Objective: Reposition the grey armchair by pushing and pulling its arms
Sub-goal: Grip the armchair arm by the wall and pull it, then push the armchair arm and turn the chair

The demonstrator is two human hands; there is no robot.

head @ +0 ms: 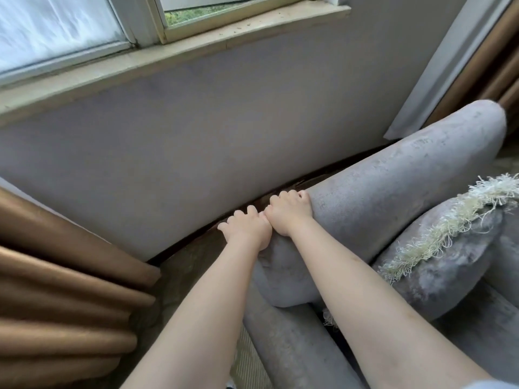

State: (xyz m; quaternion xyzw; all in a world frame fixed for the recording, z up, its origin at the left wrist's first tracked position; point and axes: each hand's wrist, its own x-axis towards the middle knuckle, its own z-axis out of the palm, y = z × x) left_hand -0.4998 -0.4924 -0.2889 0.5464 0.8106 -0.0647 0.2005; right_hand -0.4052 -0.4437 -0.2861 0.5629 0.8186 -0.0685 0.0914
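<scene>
So the grey armchair (pixel 393 276) fills the right half of the view, sitting close to the wall (pixel 196 136) under the window. Its arm (pixel 393 186) is the fat rounded roll running from near centre up toward the far right. Only a thin dark gap shows between it and the wall.

You've got both hands on that arm, at its near end. Your left hand (pixel 247 228) is clamped over the end and your right hand (pixel 289 211) sits just beyond it along the roll. The two are touching side by side. On both, the fingers curl over the top and down the wall side of the arm, so it's a proper grip, not flat palms (the fingertips themselves are tucked out of sight). Both forearms reach in bare from the bottom of the frame.

On the seat to the right of your right arm there's a grey cushion (pixel 438 262) with a shaggy cream fringe (pixel 449 220) along its edge, leaning against the arm's inner side.

There's a bit of patterned floor (pixel 196 265) left of the chair. A brown curtain (pixel 56 290) bunches up at the near left, and a second brown curtain (pixel 483 66) hangs at the far right behind the arm's far end. Above the wall runs a pale window sill (pixel 196 49), with the window (pixel 56 26) over it.
</scene>
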